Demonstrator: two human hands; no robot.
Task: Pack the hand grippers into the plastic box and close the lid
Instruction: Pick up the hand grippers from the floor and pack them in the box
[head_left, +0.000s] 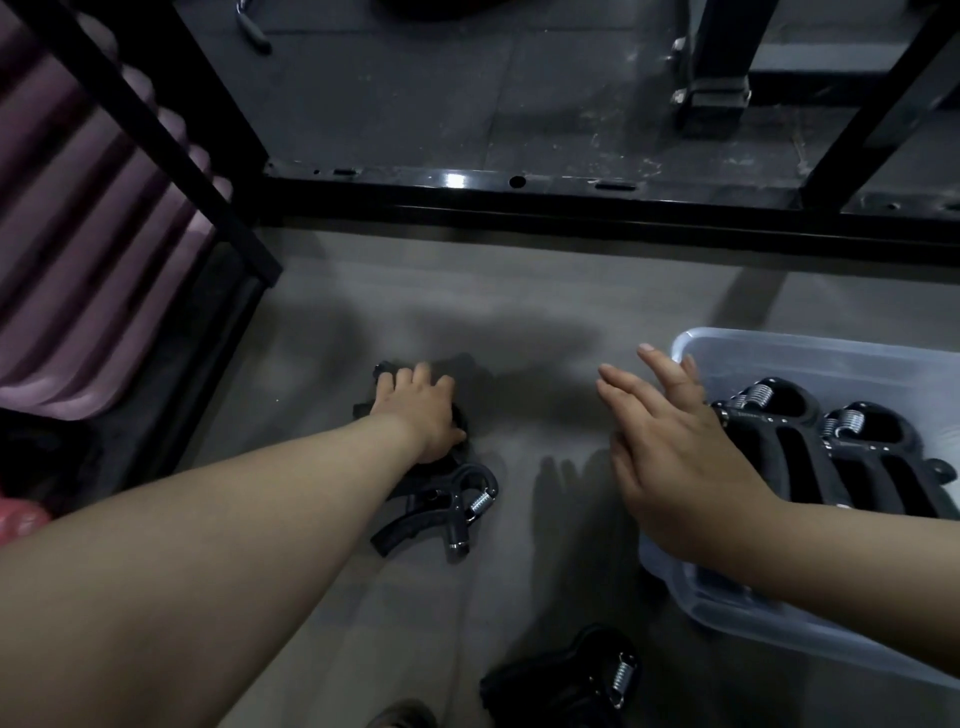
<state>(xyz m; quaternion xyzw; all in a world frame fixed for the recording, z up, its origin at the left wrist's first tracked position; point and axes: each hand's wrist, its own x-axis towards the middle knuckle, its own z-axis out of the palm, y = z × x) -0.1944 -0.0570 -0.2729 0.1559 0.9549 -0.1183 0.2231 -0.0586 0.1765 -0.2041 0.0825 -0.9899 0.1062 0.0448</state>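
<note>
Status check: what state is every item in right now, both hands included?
box: on floor, open, no lid in view.
boxed grippers: two, side by side inside.
far gripper: on floor, under left hand.
middle gripper: on floor, unheld.
near gripper: on floor, unpacked.
left hand: fingers curled over far gripper.
right hand: open, empty, at box's edge.
</note>
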